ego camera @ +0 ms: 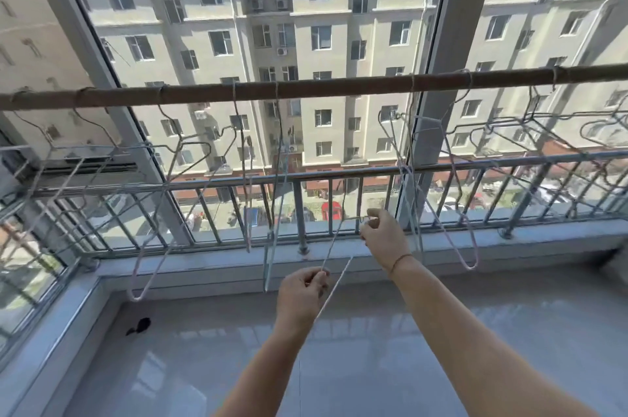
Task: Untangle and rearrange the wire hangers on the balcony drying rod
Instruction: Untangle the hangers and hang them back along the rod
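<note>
Head view is showing you working a pale wire hanger (341,273) low in front of the balcony railing (339,175), well below the drying rod (306,87). Your left hand (302,294) is gripping its lower strands between thumb and curled fingers. Your right hand (384,236), higher and a little to the right, is pinching the upper bend of the wire at the fingertips. Whether its hook is reaching the rod cannot be told from here. A thin bracelet (401,258) is sitting on your right wrist. Along the brown rod, other hangers are dangling. A crossed bunch (170,158) is overlapping on the left, two narrow ones (282,178) are hanging edge-on in the middle, and another tangle (441,212) is hanging to the right. A small dark object (139,324) is lying on the glossy floor (373,348) below the left bunch.
</note>
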A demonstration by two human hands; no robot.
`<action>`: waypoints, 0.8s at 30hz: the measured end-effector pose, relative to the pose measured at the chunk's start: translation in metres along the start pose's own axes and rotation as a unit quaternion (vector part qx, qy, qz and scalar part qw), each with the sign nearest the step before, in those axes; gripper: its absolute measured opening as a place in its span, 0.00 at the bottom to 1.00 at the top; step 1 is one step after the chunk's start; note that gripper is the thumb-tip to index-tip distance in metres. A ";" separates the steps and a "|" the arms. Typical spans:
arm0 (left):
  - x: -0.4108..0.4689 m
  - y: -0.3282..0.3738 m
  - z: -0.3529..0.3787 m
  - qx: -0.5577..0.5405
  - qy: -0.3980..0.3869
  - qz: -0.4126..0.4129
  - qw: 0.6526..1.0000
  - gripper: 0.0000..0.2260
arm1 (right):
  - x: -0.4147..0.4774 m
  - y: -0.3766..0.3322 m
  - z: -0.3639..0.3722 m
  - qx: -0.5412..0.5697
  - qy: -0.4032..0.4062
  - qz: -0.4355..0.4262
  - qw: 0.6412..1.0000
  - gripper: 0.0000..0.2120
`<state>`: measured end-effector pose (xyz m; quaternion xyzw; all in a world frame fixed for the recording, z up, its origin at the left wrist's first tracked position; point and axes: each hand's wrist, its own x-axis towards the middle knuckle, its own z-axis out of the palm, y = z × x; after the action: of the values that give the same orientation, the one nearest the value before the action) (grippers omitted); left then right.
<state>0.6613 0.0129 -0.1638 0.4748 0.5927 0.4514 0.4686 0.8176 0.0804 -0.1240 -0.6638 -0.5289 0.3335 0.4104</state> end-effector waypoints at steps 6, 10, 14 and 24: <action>0.009 -0.014 -0.037 0.069 -0.081 0.014 0.994 0.09 | -0.004 0.023 0.001 -0.167 -0.098 -0.070 0.979 0.22; 0.016 -0.016 -0.057 0.099 -0.119 0.022 0.988 0.08 | -0.010 0.028 -0.004 -0.209 -0.127 -0.090 0.965 0.21; 0.023 -0.017 -0.069 0.108 -0.146 0.043 0.983 0.08 | -0.014 0.024 -0.011 -0.255 -0.112 -0.109 0.954 0.17; 0.020 -0.015 -0.033 0.175 0.115 0.062 0.976 0.09 | -0.051 0.030 -0.025 -0.226 -0.141 -0.080 0.961 0.09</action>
<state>0.6245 0.0272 -0.1763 0.5303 0.6814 0.4207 0.2783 0.8413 0.0225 -0.1390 -0.6414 -0.6941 0.2614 0.1961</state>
